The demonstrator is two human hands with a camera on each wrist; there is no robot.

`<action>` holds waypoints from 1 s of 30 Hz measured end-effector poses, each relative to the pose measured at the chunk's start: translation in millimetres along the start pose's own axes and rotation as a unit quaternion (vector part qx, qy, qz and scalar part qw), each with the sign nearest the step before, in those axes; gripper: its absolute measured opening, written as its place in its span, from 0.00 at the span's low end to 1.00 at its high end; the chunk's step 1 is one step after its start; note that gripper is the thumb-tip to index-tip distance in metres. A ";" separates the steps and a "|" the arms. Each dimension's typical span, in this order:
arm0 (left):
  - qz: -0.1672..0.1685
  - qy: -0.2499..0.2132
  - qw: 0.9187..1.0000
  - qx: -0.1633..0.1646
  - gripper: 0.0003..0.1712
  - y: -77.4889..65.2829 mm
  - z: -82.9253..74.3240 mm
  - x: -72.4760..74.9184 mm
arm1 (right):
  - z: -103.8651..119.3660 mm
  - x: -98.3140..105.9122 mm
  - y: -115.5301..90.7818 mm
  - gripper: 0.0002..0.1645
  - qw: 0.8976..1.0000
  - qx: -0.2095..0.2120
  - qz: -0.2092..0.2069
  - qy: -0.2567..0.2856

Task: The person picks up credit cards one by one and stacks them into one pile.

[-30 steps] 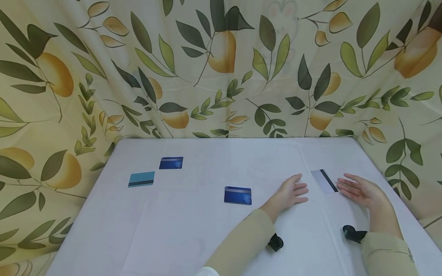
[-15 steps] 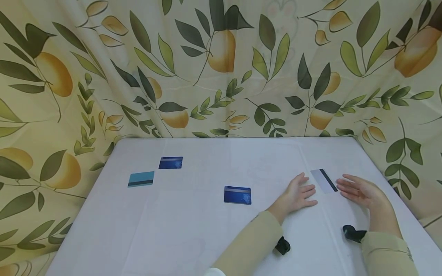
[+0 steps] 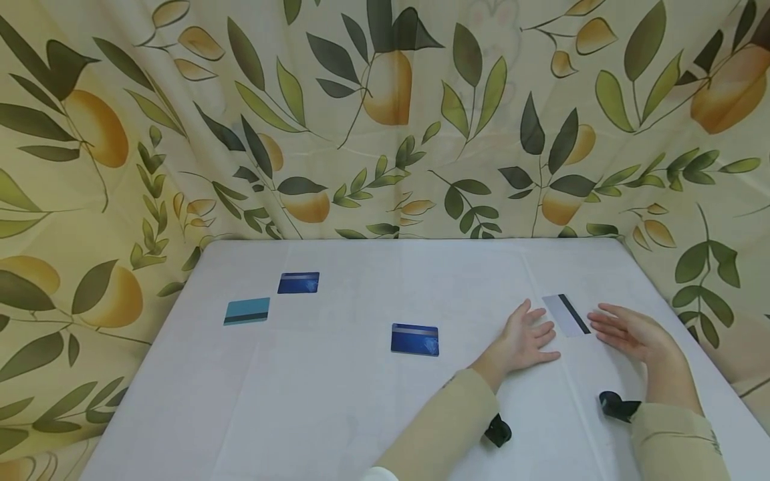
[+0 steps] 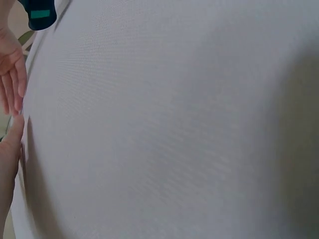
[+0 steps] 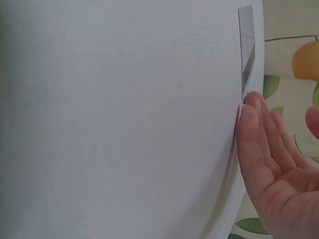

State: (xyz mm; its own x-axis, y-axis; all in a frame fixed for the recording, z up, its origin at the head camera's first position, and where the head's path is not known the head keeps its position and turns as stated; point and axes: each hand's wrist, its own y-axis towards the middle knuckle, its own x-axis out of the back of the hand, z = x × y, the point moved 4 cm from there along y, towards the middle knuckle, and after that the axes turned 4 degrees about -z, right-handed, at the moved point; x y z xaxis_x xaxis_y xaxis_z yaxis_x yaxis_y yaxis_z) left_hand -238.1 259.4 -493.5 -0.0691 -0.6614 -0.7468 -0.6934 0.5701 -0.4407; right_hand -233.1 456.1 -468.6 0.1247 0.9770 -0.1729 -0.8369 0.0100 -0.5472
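Note:
A pale lilac card [image 3: 562, 319] with a black stripe lies slanted on the table at the right, between the two hands. On its left side is my left hand [image 3: 525, 339], palm turned up, fingers spread, holding nothing. At the card's right edge my right hand [image 3: 628, 333] has its fingers extended toward it, the fingertips close to the striped side. In the right wrist view the card [image 5: 246, 37] shows just beyond the straight fingers of the right hand [image 5: 274, 164]. The left wrist view catches the left hand [image 4: 10, 164] only at its edge.
A dark blue card [image 3: 415, 340] lies mid-table, another blue card [image 3: 298, 282] farther back left, and a teal card [image 3: 246, 311] left of that. Black wrist cameras [image 3: 498, 431] jut from the sleeves. A lemon-print curtain [image 3: 361, 167] hangs behind the white table [image 3: 301, 414].
The left hand has moved right toward the lilac card, its fingers spreading wider and palm rolling upward. The right hand and the cards have stayed in place.

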 end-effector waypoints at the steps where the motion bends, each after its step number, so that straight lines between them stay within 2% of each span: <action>1: 0.002 0.000 1.000 0.001 0.35 0.3 0.5 -0.4 | -0.1 -0.1 -0.1 0.19 1.000 -0.002 0.003 0.003; 5: 0.005 0.010 1.000 0.004 0.37 0.7 1.4 -2.2 | -1.2 -1.9 -0.5 0.05 0.999 -0.007 0.032 0.026; 10: 0.007 0.021 1.000 0.001 0.38 0.9 1.2 -3.6 | -3.6 -3.2 0.0 0.12 0.996 -0.023 0.055 0.060; 20: -0.026 -0.019 0.999 -0.010 0.37 0.4 -1.0 -2.8 | -5.6 -5.8 -2.9 0.16 0.991 -0.057 0.044 0.111; 30: -0.058 -0.019 0.998 -0.019 0.37 -3.8 -3.5 -4.2 | -6.6 -10.4 -5.9 0.16 0.991 -0.053 0.059 0.105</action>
State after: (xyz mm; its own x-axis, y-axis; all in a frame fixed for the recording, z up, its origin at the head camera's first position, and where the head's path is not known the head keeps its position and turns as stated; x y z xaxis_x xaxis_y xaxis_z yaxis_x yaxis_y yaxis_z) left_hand -237.7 258.2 -486.9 0.0392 -0.7027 -0.7104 -0.7217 0.4718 -0.5065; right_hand -226.0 444.5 -468.9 0.1473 0.9044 -0.4005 -0.7927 -0.1342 -0.5947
